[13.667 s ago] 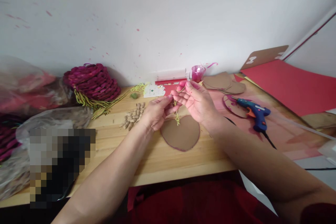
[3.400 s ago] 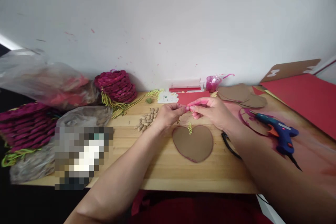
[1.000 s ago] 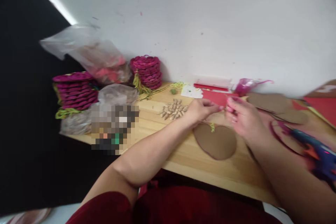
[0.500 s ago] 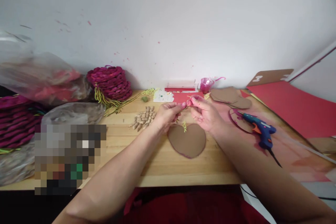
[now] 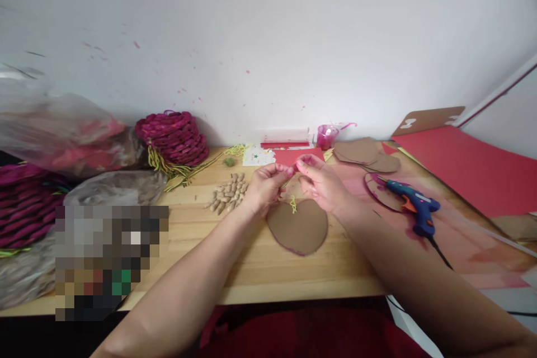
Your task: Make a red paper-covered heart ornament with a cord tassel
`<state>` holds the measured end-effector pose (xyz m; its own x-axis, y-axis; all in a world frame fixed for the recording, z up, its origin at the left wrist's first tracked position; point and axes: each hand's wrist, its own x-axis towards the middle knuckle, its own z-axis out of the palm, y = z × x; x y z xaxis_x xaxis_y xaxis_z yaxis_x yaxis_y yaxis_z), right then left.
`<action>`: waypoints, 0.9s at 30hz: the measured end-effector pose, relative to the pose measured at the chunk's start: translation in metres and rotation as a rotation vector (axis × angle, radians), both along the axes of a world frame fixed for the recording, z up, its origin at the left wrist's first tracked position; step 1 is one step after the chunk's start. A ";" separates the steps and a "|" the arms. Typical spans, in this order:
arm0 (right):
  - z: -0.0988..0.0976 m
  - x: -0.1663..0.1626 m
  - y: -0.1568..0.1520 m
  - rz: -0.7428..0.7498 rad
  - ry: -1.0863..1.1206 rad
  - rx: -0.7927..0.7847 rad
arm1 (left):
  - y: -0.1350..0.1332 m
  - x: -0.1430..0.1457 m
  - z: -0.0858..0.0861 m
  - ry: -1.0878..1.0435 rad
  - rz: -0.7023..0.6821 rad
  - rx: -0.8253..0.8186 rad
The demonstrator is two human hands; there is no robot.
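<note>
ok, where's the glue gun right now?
Head view, right side: the blue glue gun lies to the right of the right hand, its nozzle end over a purple-rimmed cardboard piece.

The pale wooden tabletop (image 5: 293,279) bears a rounded cardboard piece (image 5: 297,232) toward the middle of its front edge, with a heap of peanuts (image 5: 227,194) to the left. A magenta woven basket (image 5: 174,139) rests near the back edge, and a pink-stained sheet (image 5: 474,240) spreads toward the right edge.
</note>
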<state>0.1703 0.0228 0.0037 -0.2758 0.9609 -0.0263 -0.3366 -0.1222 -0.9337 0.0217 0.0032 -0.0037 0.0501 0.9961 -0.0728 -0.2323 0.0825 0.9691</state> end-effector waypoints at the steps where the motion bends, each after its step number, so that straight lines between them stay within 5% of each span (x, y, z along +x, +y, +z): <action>1: 0.001 0.000 0.000 -0.010 -0.049 0.016 | 0.000 0.000 0.000 0.047 0.013 0.055; 10: 0.009 -0.004 -0.013 0.036 -0.275 0.068 | 0.005 -0.004 -0.009 0.457 0.249 0.440; 16: 0.012 -0.008 -0.013 0.094 -0.240 -0.049 | 0.001 -0.002 -0.005 0.633 0.280 0.446; 22: 0.011 -0.004 -0.008 0.104 -0.163 -0.157 | 0.008 -0.013 0.004 0.577 0.227 0.393; 27: 0.000 -0.009 -0.005 0.018 -0.182 -0.098 | 0.005 -0.021 0.027 0.914 0.111 0.384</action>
